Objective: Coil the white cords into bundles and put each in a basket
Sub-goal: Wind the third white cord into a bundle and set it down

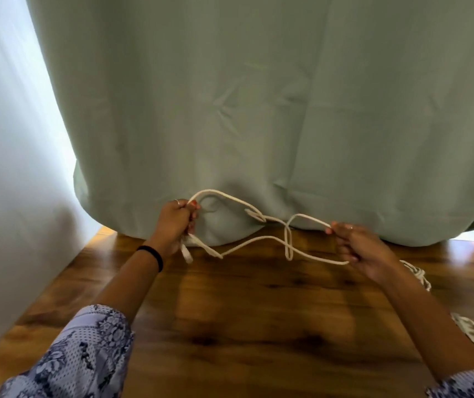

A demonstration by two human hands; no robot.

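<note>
Both hands, L (176, 222) & R (357, 248), grip tangled, looped white cord (258, 239).

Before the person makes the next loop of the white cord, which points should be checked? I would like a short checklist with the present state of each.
1. Left hand grips the white cord: ok.
2. Right hand grips the cord: ok.
3. Cord free of tangles: not ok, strands cross between the hands.
4. Cord coiled into a bundle: not ok, only loose loops.
5. Basket in view: not ok, none visible.
6. Cord clear of the green curtain: cannot tell.
</note>
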